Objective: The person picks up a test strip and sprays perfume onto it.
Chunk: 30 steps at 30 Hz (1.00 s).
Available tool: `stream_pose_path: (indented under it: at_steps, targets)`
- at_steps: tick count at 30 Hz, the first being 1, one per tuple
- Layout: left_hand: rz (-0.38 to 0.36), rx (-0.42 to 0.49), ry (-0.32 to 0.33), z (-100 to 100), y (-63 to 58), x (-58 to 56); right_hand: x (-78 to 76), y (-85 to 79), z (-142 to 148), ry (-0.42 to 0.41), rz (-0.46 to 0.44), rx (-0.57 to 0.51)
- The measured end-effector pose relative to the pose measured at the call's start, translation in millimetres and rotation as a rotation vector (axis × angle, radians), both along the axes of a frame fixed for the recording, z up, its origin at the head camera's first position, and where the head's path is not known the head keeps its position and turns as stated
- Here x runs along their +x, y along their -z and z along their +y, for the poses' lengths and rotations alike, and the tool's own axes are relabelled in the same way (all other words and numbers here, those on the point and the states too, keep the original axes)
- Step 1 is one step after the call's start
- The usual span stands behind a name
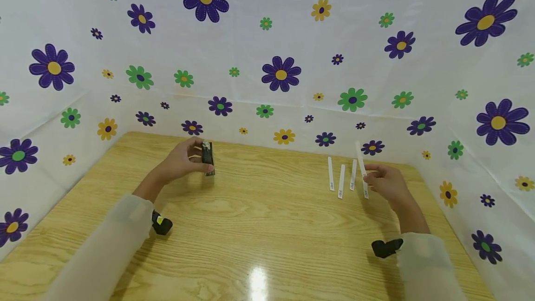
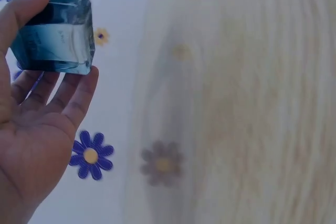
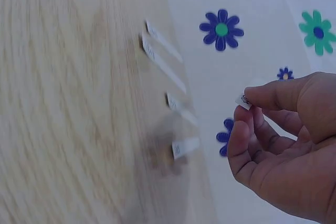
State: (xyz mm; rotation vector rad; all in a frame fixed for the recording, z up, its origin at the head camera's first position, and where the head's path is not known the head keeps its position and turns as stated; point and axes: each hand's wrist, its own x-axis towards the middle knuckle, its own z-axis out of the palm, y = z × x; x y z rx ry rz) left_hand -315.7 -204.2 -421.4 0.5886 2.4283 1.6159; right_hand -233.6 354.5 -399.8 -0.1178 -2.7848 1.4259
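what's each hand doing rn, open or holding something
Left hand: holding a glass perfume bottle.
Right hand: pinching a white paper strip.

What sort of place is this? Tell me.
Likely a screened-off recording booth: flowered cloth surrounds the wood-grain table on three sides, and black gadgets poke out at both sleeves.

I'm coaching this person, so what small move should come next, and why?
Probably bring the white strip toward the silvery top of the bottle: the right hand pinches one, the left hand holds the other, and they're well apart.
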Motion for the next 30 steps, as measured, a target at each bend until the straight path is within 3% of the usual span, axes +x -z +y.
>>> stream_pose_path:
  at_steps: [6, 12, 21, 30]
  targets:
    - [0.042, 0.112, 0.018, 12.1, -12.0, 7.6, -1.8, -6.1, -23.2, -0.067, 0.074, 0.015]
    - [0.070, 0.216, 0.066, 25.0, -16.8, 13.8, -5.2, -7.8, -47.4, -0.107, 0.091, 0.017]
    - [0.074, 0.267, 0.164, 40.5, -20.5, 21.8, -7.0, -6.9, -80.6, -0.187, 0.100, -0.024]
    - [0.088, 0.250, 0.160, 59.2, -19.6, 22.6, -10.6, -0.8, -119.6, -0.224, 0.113, -0.028]
